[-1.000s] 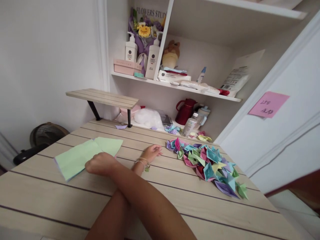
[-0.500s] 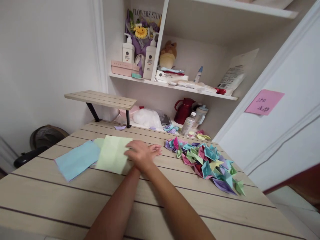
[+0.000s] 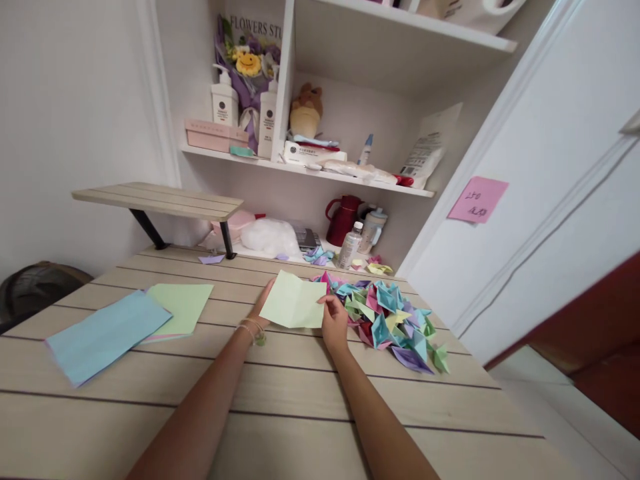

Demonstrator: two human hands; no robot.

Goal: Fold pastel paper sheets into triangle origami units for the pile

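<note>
A pale green sheet of paper (image 3: 293, 301), with a crease down its middle, is held a little above the table between my two hands. My left hand (image 3: 262, 304), with bracelets at its wrist, grips the sheet's left edge, its fingers partly hidden behind the paper. At the right edge, my right hand (image 3: 334, 319) pinches the sheet between thumb and fingers. To the left lie a blue sheet (image 3: 110, 337) and a green sheet (image 3: 183, 307), overlapping, with other colours peeking out beneath. Folded paper pieces (image 3: 385, 313) in many colours are heaped just right of my right hand.
The slatted wooden table (image 3: 240, 413) carries a small raised stand (image 3: 157, 199) at its back left. Behind are a plastic bottle (image 3: 350, 245), a red jug (image 3: 343, 220) and a white plastic bag (image 3: 270, 238). Above runs a loaded shelf (image 3: 310, 168). A pink note (image 3: 479, 200) is on the right wall.
My right hand has brought the pale green sheet from the left pile over to my left hand, uncrossing my arms. Both hands now hold it. The view has turned rightward.
</note>
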